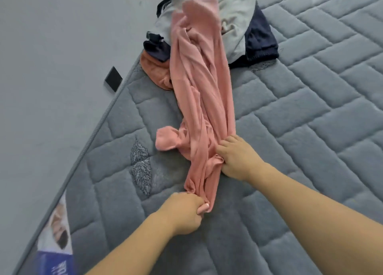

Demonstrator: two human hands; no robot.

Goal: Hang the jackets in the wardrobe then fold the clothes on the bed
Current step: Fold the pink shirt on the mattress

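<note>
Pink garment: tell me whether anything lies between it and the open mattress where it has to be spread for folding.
Nothing visible does. Both the left hand and right hand already grip the pink garment. The mattress beside it is bare quilting. Only the garment's far end still lies over the clothes pile.

Grey quilted mattress [310, 113] beside a plain grey wall [62, 46].

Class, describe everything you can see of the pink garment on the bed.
The pink garment is soft, thin-looking fabric, bunched into a long wrinkled strip on the grey mattress. Its far end overlaps the clothes pile; a short flap sticks out sideways. The left hand pinches its near end; the right hand grips it just above.
</note>
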